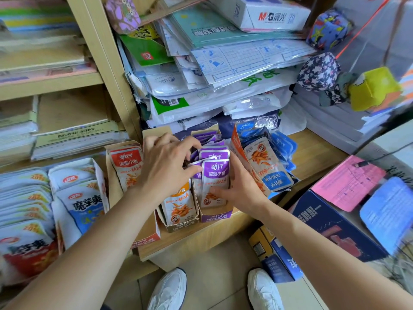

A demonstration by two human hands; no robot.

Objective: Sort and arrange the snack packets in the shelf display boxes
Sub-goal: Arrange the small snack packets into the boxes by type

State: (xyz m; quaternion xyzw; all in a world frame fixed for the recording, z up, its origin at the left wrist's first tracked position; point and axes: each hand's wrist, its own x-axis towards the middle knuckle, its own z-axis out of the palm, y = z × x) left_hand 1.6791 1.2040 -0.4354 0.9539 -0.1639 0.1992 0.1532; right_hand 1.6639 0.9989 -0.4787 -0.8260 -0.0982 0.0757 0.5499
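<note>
— Which packets are you on, and where do they sit?

— The purple packets (215, 175). They stand upright in a row in the purple display box (215, 217) at the front edge of the shelf (201, 240). The orange packets (178, 204) are on their left and the tilted box of blue packets (271, 173) is on their right.

— What is each grip doing?

— My right grip (238, 190) grasps the front purple packet. The thumb lies across its lower face, and the other fingers go round its right edge, out of sight. My left grip (165, 166) reaches in over the orange packets, fingers bent, tips on the top edges of the front purple ones. Its thumb is hidden, so I cannot tell whether it pinches one or only presses.

— Which way does the row run from you?

— Straight away from me, front to back, into the shelf. Each packet's long axis is vertical, with its face toward me. The ones further back lean and overlap unevenly.

— Which grip is better placed for the next move?

— The left, I judge. It is above the tops and can comb the leaning ones forward. The right is low at the front and can serve as the stop they get squared against. The risk is tipping the front packet out over the box's low lip.
</note>
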